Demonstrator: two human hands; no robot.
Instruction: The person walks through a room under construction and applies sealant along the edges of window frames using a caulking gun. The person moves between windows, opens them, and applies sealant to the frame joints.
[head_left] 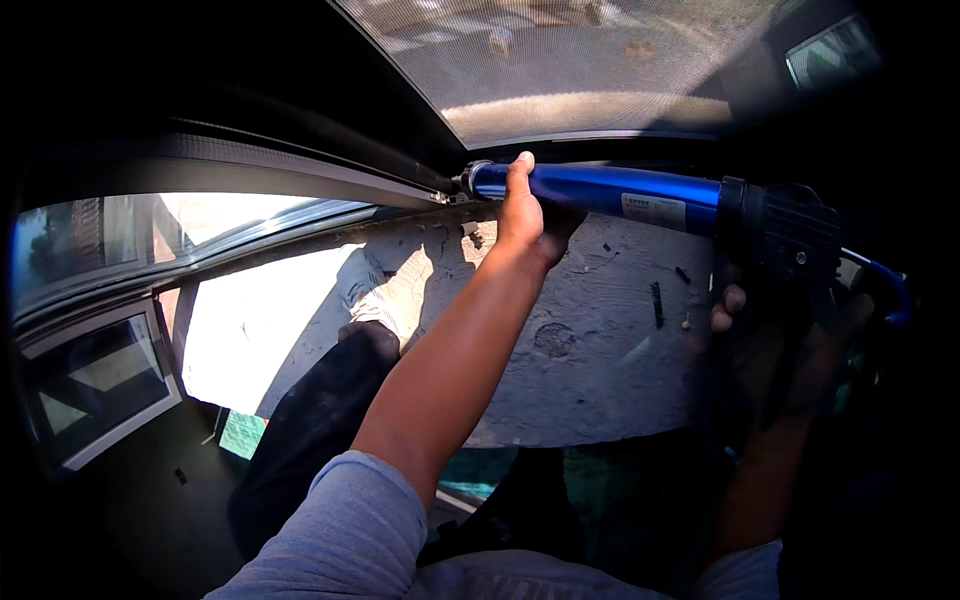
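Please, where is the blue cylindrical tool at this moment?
In the head view, the blue cylindrical tool spans the upper right, below the mesh screen in the picture and above the grey ledge; the left grip holds it near its left end.

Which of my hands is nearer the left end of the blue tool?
Your left hand, brightly lit, its thumb across the blue barrel; your right hand is in shadow, below the black rear section.
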